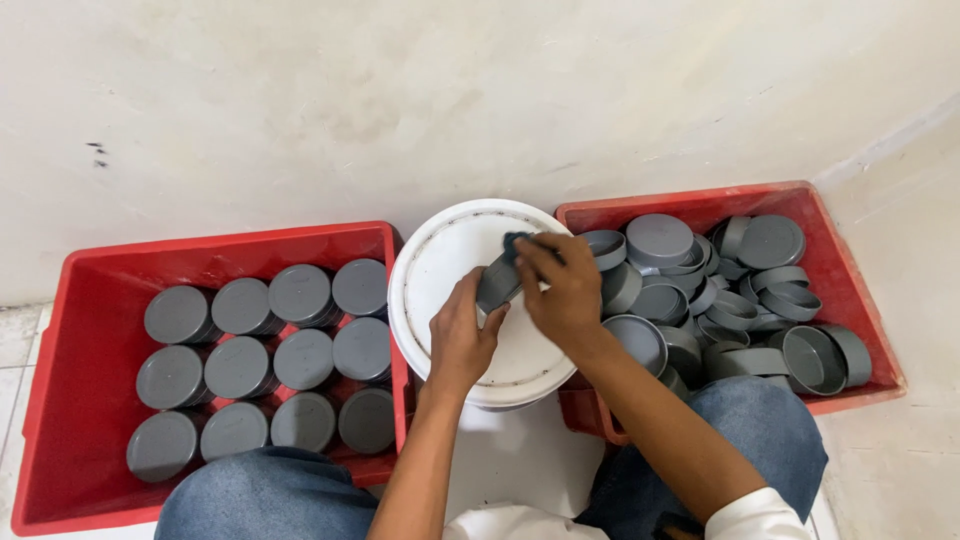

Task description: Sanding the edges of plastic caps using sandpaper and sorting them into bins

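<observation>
My left hand (460,330) grips a grey round plastic cap (497,283) from below, over the lid of a white bucket (445,250). Pressing on the cap's upper end, my right hand (562,285) holds a small dark piece (514,240) against it; what the piece is cannot be told. The red crate (800,195) on the right holds a loose heap of several grey caps (660,240). In the red crate (80,270) on the left, several grey caps (300,292) stand in neat stacked rows.
A pale wall rises behind the crates. My knees in blue jeans (760,420) frame the bucket at the bottom. Pale floor tiles (890,470) lie to the right of the right crate.
</observation>
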